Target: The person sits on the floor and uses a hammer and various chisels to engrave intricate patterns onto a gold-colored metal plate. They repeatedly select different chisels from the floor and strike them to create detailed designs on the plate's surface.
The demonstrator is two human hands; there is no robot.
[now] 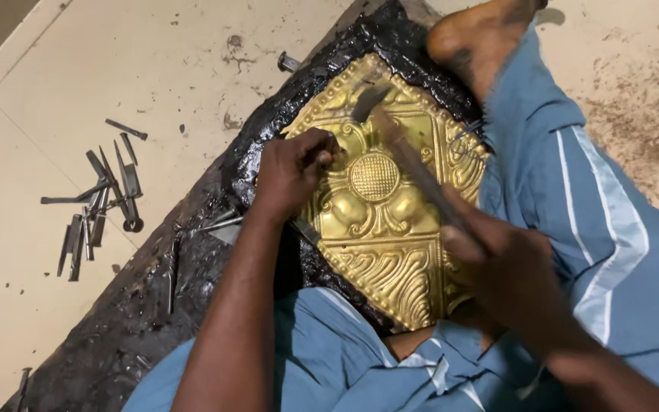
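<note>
Looking down from the head camera: embossed brass sheet bedded on a black pitch slab, the landmark. Left hand on the sheet's left edge, fingers curled tight around a small punch. Right hand at the sheet's right edge, fisted on a hammer, blurred, head above the sheet's upper part. Loose steel punches scattered left of the slab.

No packages, labels, signs or screens show anywhere in this view.
</note>
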